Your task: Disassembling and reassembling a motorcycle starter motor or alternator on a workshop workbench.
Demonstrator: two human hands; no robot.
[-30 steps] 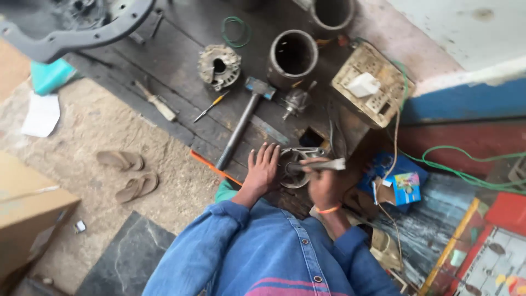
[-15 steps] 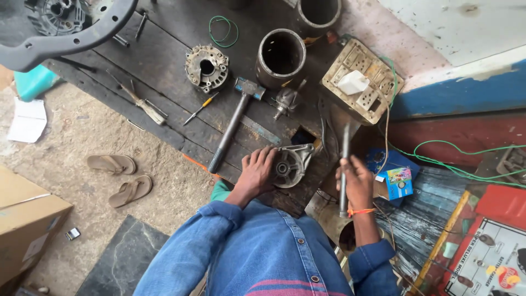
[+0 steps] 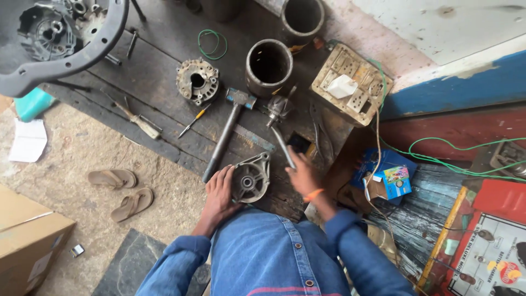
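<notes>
Your left hand [image 3: 219, 193] lies flat, steadying the grey housing [image 3: 250, 178] at the bench's [image 3: 159, 82] near edge; your right hand [image 3: 302, 174] grips a metal rod [image 3: 283, 146], blue carton [image 3: 395, 181] beside

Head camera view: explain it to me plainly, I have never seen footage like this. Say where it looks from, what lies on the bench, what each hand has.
The camera sits on a person's head and looks straight down, so you see blue denim sleeves and two bare hands. The left hand rests against a round grey metal housing with a centre hole on the dark wooden bench. The right hand grips a thin metal rod, blurred by motion. Also there: a long-handled hammer, a small yellow-handled screwdriver, a rusty open metal cylinder and a beige socket board. A pair of tan sandals lies on the floor.
</notes>
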